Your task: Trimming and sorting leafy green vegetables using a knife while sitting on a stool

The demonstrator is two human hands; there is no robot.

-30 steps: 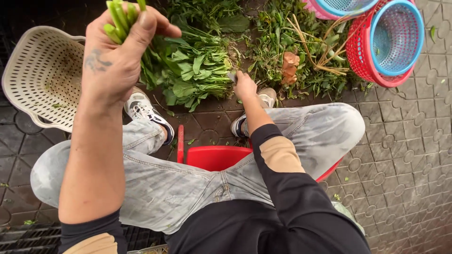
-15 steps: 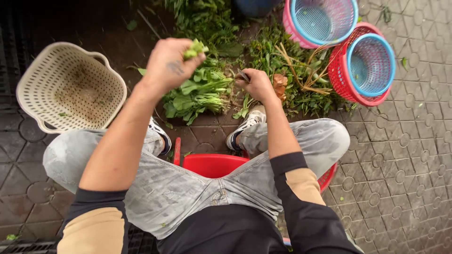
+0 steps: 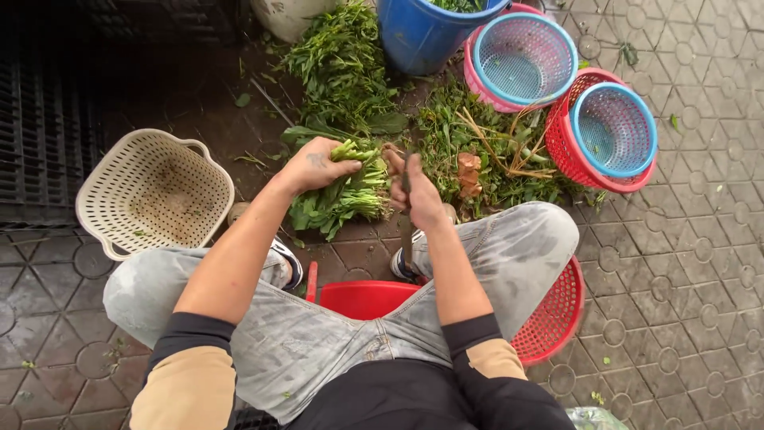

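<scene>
My left hand [image 3: 317, 165] is closed on a small bunch of green stems [image 3: 355, 151], held low over a bunch of leafy greens [image 3: 344, 201] that lies on the paved floor in front of my feet. Right beside it, my right hand [image 3: 415, 191] grips a dark knife [image 3: 407, 239]. The knife runs along my palm towards my knee. Its upper end sits next to the cut ends of the stems. Both hands almost touch over the greens.
A cream perforated basket [image 3: 151, 191] stands at the left, next to a black crate [image 3: 40, 119]. A blue bucket [image 3: 422, 36], a pink-and-blue basket [image 3: 521, 60] and a red-and-blue basket [image 3: 613, 131] stand at the back right. Loose greens [image 3: 342, 68] and trimmings [image 3: 485, 151] cover the floor ahead. A red basket [image 3: 553, 314] is under me.
My left hand has come down from near the camera with the stems to the greens on the floor. My right hand has moved left to meet it.
</scene>
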